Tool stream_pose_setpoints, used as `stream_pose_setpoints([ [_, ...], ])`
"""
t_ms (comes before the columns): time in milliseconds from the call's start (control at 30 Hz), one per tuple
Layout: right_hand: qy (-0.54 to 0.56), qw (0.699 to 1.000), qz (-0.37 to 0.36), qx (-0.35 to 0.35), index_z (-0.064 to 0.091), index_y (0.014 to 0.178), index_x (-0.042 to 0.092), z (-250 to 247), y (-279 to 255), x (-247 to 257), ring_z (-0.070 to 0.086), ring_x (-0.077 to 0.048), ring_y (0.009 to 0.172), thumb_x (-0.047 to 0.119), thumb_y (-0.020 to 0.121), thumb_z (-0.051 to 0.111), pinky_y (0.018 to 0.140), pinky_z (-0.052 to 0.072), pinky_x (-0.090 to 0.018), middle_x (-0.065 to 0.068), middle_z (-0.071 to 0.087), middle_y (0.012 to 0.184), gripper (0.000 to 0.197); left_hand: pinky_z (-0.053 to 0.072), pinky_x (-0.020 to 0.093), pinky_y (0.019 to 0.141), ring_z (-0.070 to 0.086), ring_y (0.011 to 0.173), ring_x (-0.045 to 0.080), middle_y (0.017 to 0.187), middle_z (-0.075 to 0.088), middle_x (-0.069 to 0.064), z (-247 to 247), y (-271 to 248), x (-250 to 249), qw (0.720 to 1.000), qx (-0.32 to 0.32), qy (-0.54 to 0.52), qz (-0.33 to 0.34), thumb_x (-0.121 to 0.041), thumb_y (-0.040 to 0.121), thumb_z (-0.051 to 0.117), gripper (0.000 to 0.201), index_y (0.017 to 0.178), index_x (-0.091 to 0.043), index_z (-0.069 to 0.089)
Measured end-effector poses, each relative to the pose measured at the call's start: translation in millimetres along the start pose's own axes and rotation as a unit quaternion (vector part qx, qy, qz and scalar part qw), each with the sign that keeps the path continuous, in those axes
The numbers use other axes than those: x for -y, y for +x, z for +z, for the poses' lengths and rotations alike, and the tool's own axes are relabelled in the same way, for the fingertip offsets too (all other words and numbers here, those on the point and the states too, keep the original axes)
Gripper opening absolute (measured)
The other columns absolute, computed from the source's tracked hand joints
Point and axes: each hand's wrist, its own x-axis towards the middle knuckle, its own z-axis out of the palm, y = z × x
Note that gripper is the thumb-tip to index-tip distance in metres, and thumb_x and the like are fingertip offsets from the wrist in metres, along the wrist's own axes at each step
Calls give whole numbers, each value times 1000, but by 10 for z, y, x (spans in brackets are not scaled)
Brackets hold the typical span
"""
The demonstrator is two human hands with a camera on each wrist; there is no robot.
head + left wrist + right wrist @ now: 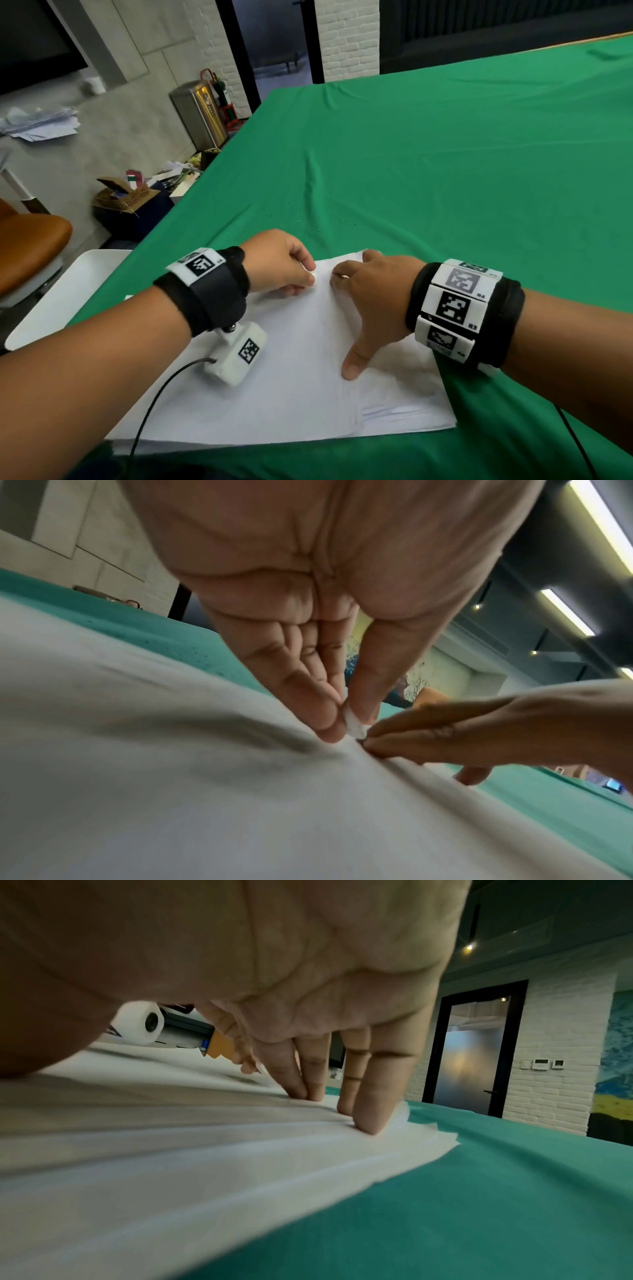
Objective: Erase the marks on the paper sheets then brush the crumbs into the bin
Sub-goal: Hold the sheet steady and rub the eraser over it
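Paper sheets (pixel 294 387) lie in a loose stack at the near edge of the table (pixel 445 164), the top ones fanned a little to the right, so the stack sits straight under the person's reach. On it, at the right, the right hand (pixel 370 301) lies spread and flat, thumb pointing back toward the near edge and straight fingers (pixel 371 1096) pressing down at the far corner; I judge this is to stop the top sheet from creeping or wrinkling under the rubbing. Just left of those fingertips, the left hand (pixel 277 263) is bunched around a small white eraser (pixel 354 725), pinched between thumb and fingertips with its tip down on the paper. The hands nearly touch, which keeps the paper taut right where the eraser works. A faint dark speck shows at the eraser tip in the left wrist view; whether it is a mark or a crumb, I cannot tell. Off the table's left edge sits a white bin (pixel 65 294), low and close by, handy for sweeping crumbs sideways into it later. Beyond the paper, the green cloth (pixel 479 120) runs far and bare, with tiny dark specks just past the sheets.
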Motion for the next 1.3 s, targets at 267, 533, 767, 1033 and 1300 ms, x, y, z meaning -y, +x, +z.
stream_pose_setpoints([
  [267, -18, 999, 27, 7, 30, 155, 23, 59, 45, 14, 40, -28, 127, 100, 40, 67, 102, 48, -50, 2, 35, 149, 144, 63, 44, 67, 69, 63, 28, 76, 76, 12, 150, 165, -108, 997, -31, 74, 11, -13, 91, 72, 5, 86, -11, 72],
  [533, -22, 997, 56, 42, 13, 161, 28, 75, 64, 15, 17, -40, 150, 97, 43, 70, 114, 28, -67, -10, 21, 163, 148, 52, 28, 74, 66, 81, 18, 87, 72, -6, 200, -8, -201, 967, 11, 250, 58, -23, 92, 69, 4, 93, -19, 71],
  [767, 13, 995, 60, 81, -9, 163, 29, 62, 54, 0, 3, -38, 157, 94, 46, 73, 118, 20, -71, -4, -5, 171, 156, 45, 30, 79, 61, 96, 21, 103, 68, -3, 193, 57, -168, 954, -8, 292, 63, -27, 99, 59, 10, 106, -23, 66],
  [1033, 11, 992, 61, 107, -14, 162, 27, 35, 79, 13, 0, -39, 157, 92, 50, 73, 121, 20, -67, -4, -11, 172, 157, 52, 36, 82, 65, 100, 29, 98, 70, 2, 137, 119, -168, 947, -15, 315, 63, -27, 98, 61, 19, 103, -12, 70],
  [1300, 8, 993, 60, 101, -13, 163, 27, 59, 92, 2, 4, -41, 157, 93, 49, 73, 120, 22, -66, -4, -8, 172, 157, 49, 32, 74, 60, 84, 17, 90, 65, -9, 148, -27, -138, 925, 52, 357, 116, -32, 95, 62, 8, 95, -24, 65],
])
